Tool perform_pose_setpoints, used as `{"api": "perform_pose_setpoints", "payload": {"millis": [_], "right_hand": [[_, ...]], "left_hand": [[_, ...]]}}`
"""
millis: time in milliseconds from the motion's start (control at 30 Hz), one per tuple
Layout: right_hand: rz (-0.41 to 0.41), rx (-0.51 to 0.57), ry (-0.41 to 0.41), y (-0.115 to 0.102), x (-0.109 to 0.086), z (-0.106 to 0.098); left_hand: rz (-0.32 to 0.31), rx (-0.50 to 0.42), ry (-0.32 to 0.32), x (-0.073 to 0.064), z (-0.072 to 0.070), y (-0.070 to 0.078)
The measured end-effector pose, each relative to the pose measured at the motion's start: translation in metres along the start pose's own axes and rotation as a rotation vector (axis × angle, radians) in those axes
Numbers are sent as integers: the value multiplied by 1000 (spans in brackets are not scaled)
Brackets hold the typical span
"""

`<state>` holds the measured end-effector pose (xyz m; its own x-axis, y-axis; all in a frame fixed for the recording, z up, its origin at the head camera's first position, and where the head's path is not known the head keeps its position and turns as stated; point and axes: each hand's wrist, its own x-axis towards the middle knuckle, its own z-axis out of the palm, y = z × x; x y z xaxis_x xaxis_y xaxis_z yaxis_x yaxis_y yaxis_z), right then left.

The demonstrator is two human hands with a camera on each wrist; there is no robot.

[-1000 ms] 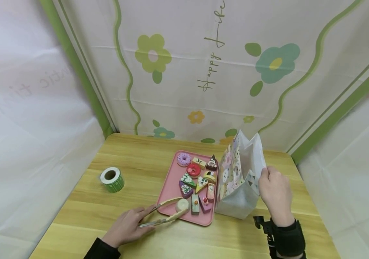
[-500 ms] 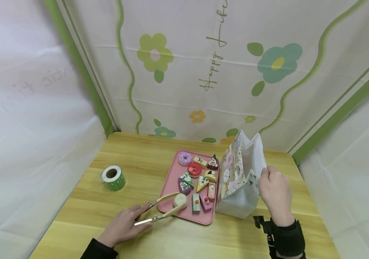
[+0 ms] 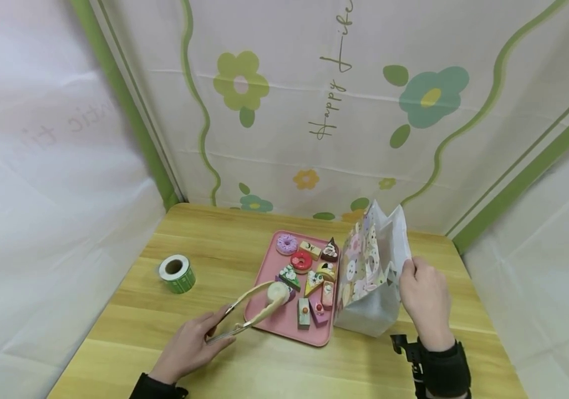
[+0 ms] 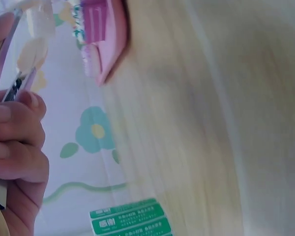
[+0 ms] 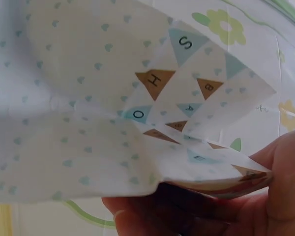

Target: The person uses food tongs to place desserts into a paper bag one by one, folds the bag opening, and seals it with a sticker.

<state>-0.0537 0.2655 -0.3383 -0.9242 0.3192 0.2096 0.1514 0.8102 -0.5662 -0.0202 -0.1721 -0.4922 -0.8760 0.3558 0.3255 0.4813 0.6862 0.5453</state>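
My left hand (image 3: 184, 346) holds a pair of metal tongs with pale tips (image 3: 259, 318). Between those tips is a round, creamy white cake piece (image 3: 277, 292), raised over the pink tray (image 3: 264, 263) and partly covering a purple cake slice (image 3: 290, 293). In the left wrist view, curled fingers (image 4: 19, 142) grip the tongs' handle. On the right, my right hand (image 3: 426, 299) pinches the upper edge of a printed paper bag (image 3: 366, 310), which stands upright with its mouth open. The right wrist view shows the bag's side with lettered pennants (image 5: 155, 83) beside the thumb.
Several toy sweets lie on the tray, among them a purple donut (image 3: 286, 244) and a red donut (image 3: 301, 261). A roll of green labels (image 3: 177, 274) sits at the left on the wooden table (image 3: 204, 238). Printed curtains (image 3: 284, 127) enclose the back and sides.
The tongs have lifted the white cake piece from the tray's near left, moving it upward and away from me. My right hand has kept its hold on the bag.
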Motion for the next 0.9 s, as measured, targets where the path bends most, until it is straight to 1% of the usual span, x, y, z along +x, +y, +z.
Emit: {"api": "perform_pose_setpoints", "payload": {"millis": [67,200,367,500,633,767,900], "right_hand": [[-2,15,11,1,-2,2],[22,54,28,2,-6,5],[29,74,20,2,-6,8],[29,70,5,0,-6,8],[41,68,-8,-2,-7,7],[39,66,-18,-3,-9,6],[37,66,-14,-3,-9,4]], "left_hand": [[-5,-3,35,1,0,4],[-5,1,113,5,4,14],[-43,-7,213,11,11,31],[-72,-19,268,15,17,49],[-95,-55,319,24,18,69],[-78,-112,374,37,16,90],[-17,-147,417,52,13,113]]}}
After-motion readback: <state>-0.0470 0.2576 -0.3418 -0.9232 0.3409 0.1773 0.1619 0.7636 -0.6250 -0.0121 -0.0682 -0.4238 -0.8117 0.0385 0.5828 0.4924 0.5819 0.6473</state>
